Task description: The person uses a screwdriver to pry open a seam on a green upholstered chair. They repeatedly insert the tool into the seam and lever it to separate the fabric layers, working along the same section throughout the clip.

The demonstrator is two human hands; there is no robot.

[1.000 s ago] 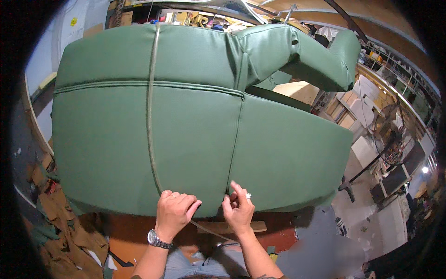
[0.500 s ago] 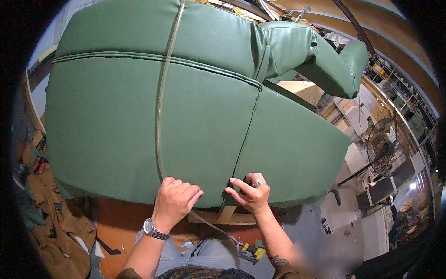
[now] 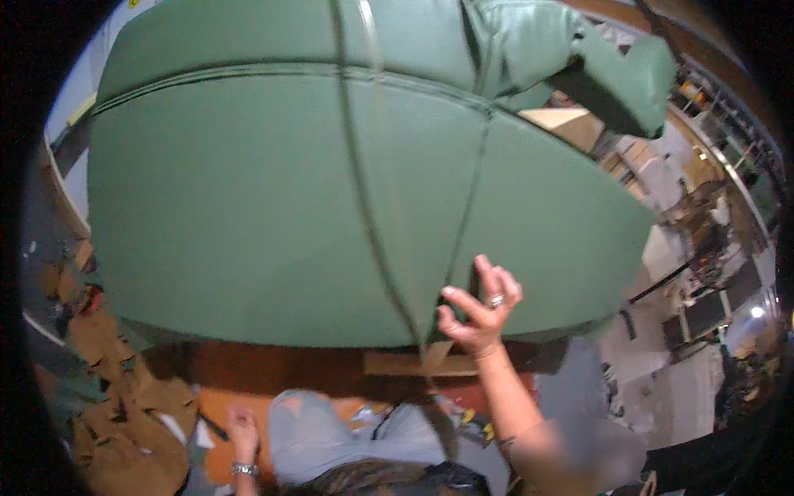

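A large green upholstered seat piece (image 3: 248,198), with a double-stitched seam (image 3: 207,76) across it, fills the middle. Against its lower right part rests my right hand (image 3: 484,310), a ring on one finger. Its fingers are bent and spread beside the vertical seam (image 3: 471,190), and nothing shows between them. My left hand (image 3: 241,431) is down at the lower left, off the seat piece, above an orange-brown surface and beside my leg. Blur hides how its fingers are set. A thin clear hose (image 3: 369,33), smeared by motion, hangs in front of the green cover with a dark shadow line beside it.
A green padded arm-like part (image 3: 637,91) juts out at the upper right. Brown fabric scraps (image 3: 124,413) lie in a heap at the left. Wood framing (image 3: 397,364) shows under the seat piece. Shelves and clutter stand at the right, and a yellow-and-black tool (image 3: 475,422) lies near my lap.
My left hand has left the lower edge of the seat piece and dropped down left. My right hand has moved slightly up and right, its fingers spreading. The hose has swung right.
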